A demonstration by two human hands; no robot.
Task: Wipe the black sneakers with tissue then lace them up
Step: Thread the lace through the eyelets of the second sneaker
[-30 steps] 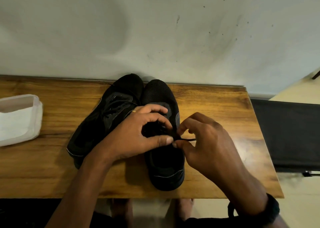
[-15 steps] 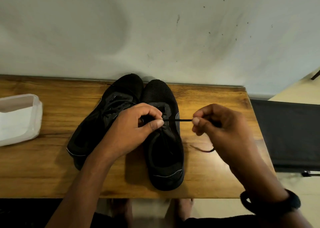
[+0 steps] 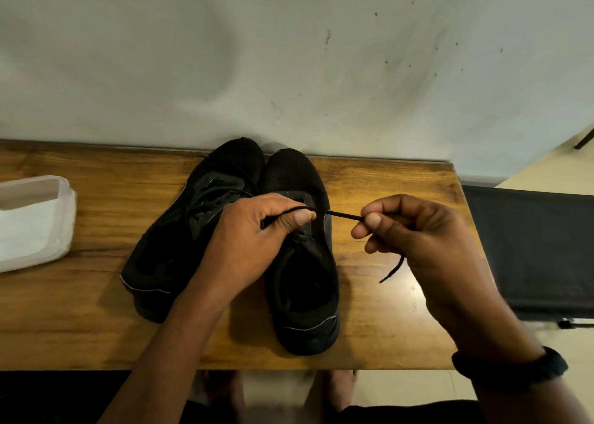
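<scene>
Two black sneakers stand side by side on a wooden table (image 3: 385,327), toes toward the wall. The left sneaker (image 3: 180,230) is laced and angled leftward. The right sneaker (image 3: 305,288) lies straight, its tongue area partly hidden by my left hand (image 3: 257,243), which pinches the black shoelace (image 3: 340,214) over the eyelets between thumb and fingers. My right hand (image 3: 414,234) pinches the same lace to the right of the shoe. The lace runs taut between my hands, and its loose end hangs below my right palm.
A white tissue pack (image 3: 32,221) sits at the table's left edge. A pale wall rises right behind the shoes. A black padded seat (image 3: 530,250) stands beyond the table's right end. My bare feet show below the front edge.
My right hand has drawn the lace out to the right and a little upward, pulling it taut. My left hand has shifted up along the shoe's eyelets, still pinching the lace.
</scene>
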